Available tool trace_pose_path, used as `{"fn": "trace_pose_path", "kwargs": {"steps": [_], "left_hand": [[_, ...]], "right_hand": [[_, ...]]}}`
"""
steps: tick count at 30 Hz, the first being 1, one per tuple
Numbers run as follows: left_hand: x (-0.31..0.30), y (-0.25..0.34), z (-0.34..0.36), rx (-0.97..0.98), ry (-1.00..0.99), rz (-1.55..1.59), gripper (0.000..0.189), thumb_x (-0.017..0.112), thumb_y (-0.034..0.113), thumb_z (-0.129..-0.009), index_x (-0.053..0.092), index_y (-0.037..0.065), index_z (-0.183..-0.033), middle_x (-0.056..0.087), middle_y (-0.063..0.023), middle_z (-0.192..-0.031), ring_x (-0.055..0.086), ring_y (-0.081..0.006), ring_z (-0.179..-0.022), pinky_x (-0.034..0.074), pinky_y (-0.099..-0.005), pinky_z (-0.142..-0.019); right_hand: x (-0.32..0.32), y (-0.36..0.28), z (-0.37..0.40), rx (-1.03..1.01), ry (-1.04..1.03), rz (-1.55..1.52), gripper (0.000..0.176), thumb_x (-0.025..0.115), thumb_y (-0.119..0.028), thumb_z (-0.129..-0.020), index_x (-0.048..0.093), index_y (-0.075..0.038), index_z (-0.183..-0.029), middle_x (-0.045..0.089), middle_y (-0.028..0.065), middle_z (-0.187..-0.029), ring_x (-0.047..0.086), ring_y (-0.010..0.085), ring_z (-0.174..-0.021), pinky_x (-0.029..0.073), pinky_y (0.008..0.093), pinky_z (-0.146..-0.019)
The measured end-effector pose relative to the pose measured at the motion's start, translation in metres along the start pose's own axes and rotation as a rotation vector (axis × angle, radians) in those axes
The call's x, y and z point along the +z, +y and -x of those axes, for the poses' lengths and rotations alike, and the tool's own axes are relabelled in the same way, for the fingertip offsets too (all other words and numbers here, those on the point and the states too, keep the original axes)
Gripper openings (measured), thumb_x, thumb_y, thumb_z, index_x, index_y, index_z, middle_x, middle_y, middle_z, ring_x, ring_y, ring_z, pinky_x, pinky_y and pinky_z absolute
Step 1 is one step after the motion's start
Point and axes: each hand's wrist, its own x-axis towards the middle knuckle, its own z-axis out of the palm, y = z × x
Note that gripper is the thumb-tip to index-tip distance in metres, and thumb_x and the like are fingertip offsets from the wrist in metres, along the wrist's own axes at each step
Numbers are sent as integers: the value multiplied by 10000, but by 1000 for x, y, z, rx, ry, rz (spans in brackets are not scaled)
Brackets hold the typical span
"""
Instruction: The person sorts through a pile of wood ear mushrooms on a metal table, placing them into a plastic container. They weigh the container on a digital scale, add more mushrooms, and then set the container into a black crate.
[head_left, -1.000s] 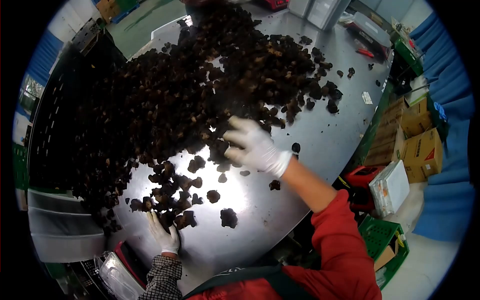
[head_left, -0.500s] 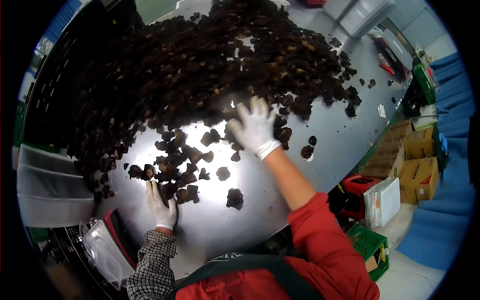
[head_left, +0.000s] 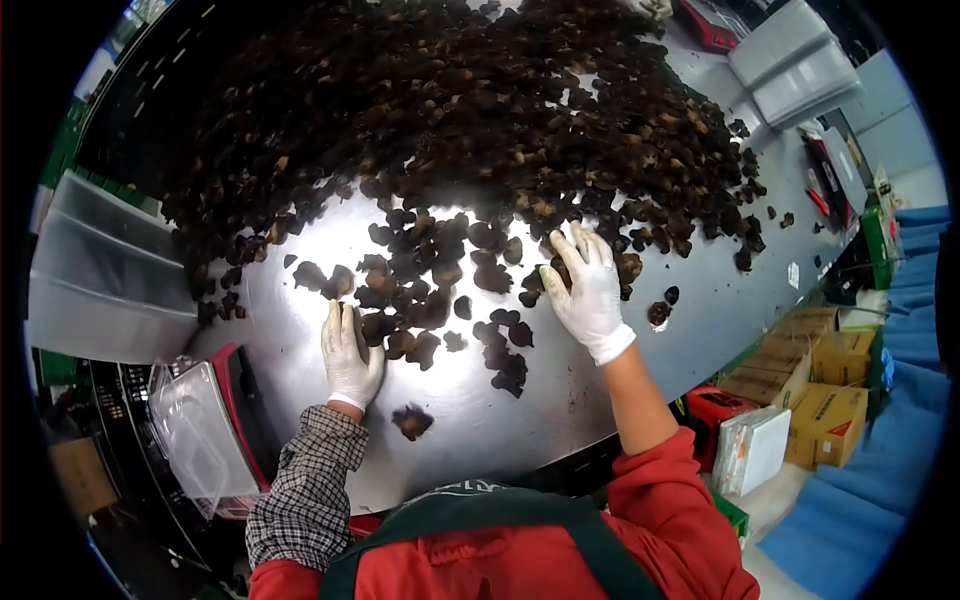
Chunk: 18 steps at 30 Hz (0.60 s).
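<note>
On a shiny metal table lies a wide heap of dark brown, ruffled pieces that look like wood ear mushrooms. Several loose pieces are spread in front of the heap, between my hands. My left hand, in a white glove, rests at the near left edge of these, fingers stretched out beside a piece. White-gloved too, my right hand is open with fingers apart, its fingertips at the heap's near edge. A single piece lies nearer my body.
Clear plastic bins stand at the left, above a scale with clear lids. Back right are more clear containers and a red-handled tool. Cardboard boxes and a red machine sit beyond the right edge.
The view has shifted. My right hand has drawn back from the heap and to the right. More loose pieces lie between my hands, and one now lies nearer my body.
</note>
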Motion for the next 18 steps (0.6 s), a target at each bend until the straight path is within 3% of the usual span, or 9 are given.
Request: {"fn": "trace_pose_path", "kwargs": {"steps": [1, 2, 3, 5, 7, 9, 11, 15, 18], "left_hand": [[3, -2, 0, 12, 6, -4, 703, 624, 121, -747, 341, -24, -1374, 314, -283, -1425, 330, -428, -1300, 251, -481, -1099], [3, -1, -1, 20, 5, -14, 709, 627, 126, -747, 338, -20, -1378, 309, -281, -1430, 328, -426, -1302, 247, -484, -1100], [2, -2, 0, 29, 2, -28, 715, 629, 131, -747, 335, -16, -1382, 304, -279, -1434, 327, -424, -1304, 244, -488, -1100], [4, -5, 1, 31, 12, -12, 712, 628, 138, -752, 337, -11, -1384, 301, -276, -1439, 326, -424, -1305, 242, -490, -1100], [3, -3, 0, 7, 10, 12, 707, 626, 138, -756, 338, -12, -1383, 299, -276, -1441, 326, -424, -1304, 243, -489, -1100], [3, -2, 1, -7, 16, 9, 705, 633, 134, -753, 341, -8, -1379, 305, -279, -1434, 329, -423, -1301, 249, -488, -1097], [5, -5, 0, 11, 30, 12, 710, 645, 132, -743, 349, -9, -1372, 313, -281, -1426, 334, -422, -1296, 253, -487, -1096], [6, -5, 1, 8, 40, 20, 717, 655, 142, -729, 361, -12, -1364, 329, -280, -1418, 345, -417, -1291, 263, -482, -1094], [5, -5, 1, 11, 44, 16, 701, 655, 154, -739, 369, -11, -1358, 328, -280, -1420, 345, -414, -1294, 270, -482, -1091]], "right_hand": [[8, 7, 0, -12, 36, 161, 385, 662, -213, -800, 588, -6, -1117, 548, 226, -1122, 499, 391, -1090, 418, 483, -955], [12, -4, 9, 91, -191, 22, 441, 650, -258, -815, 562, -21, -1176, 527, 239, -1195, 456, 405, -1170, 373, 507, -1000], [21, -15, 28, 34, -415, 102, 562, 563, -391, -861, 467, -61, -1307, 337, 231, -1425, 304, 403, -1307, 279, 601, -1034], [18, -55, 58, -158, -436, -39, 484, 581, -364, -861, 524, -77, -1247, 388, 211, -1398, 348, 385, -1288, 259, 574, -1069], [12, -67, 56, -200, -323, -324, 407, 615, -315, -842, 577, -77, -1171, 467, 182, -1329, 420, 355, -1234, 314, 544, -1034], [10, -65, 26, -131, -87, -320, 273, 667, -154, -806, 637, -62, -1061, 610, 149, -1122, 586, 323, -969, 463, 416, -877], [32, -42, -6, -75, -137, -364, 246, 663, -157, -812, 636, -64, -1037, 626, 142, -1049, 604, 308, -898, 480, 407, -824], [68, -41, -40, -42, -417, 69, 244, 665, -183, -786, 631, -92, -1010, 580, 102, -961, 613, 272, -891, 507, 403, -743], [86, -35, -39, -37, -415, 16, 193, 660, -188, -784, 636, -116, -961, 580, 92, -954, 618, 279, -855, 512, 390, -742]]}}
